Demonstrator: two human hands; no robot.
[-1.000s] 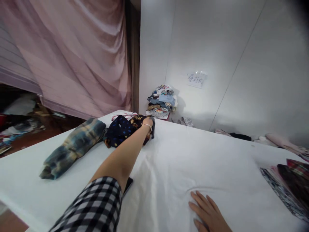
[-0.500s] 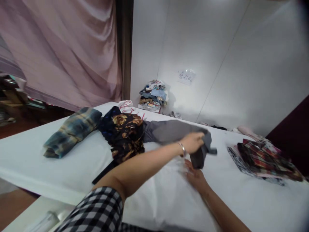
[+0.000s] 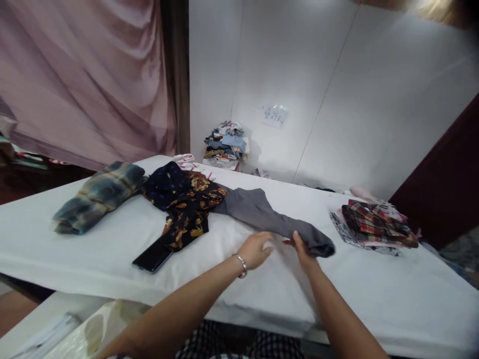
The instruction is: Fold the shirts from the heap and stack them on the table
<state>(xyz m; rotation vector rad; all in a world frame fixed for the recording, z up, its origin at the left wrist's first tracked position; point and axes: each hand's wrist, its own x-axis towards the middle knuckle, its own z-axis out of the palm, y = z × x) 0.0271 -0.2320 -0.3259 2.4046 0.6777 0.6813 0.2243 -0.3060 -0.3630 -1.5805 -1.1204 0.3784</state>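
Note:
A grey garment (image 3: 267, 212) stretches across the white-covered table as a long narrow piece, its far left part under a dark flowered garment (image 3: 189, 219). My right hand (image 3: 305, 254) grips its near right end, thumb on top and fingers partly hidden beneath. Just short of the lower edge of the cloth, my left hand (image 3: 256, 250), with a silver bracelet (image 3: 241, 266) at the wrist, has its fingers curved and thumb apart, with nothing seen in it. A black phone (image 3: 153, 254) lies partly under the flowered garment.
To the left is a rolled plaid garment (image 3: 99, 197). Folded clothes (image 3: 374, 227) are stacked at the right, and another pile (image 3: 226, 142) stands by the wall. A plastic bag (image 3: 108, 324) is below the front table edge (image 3: 157, 294).
My left hand has come off the right end of the grey garment and moved left and nearer. That end, bunched and hanging before, now extends straight with my right hand at it.

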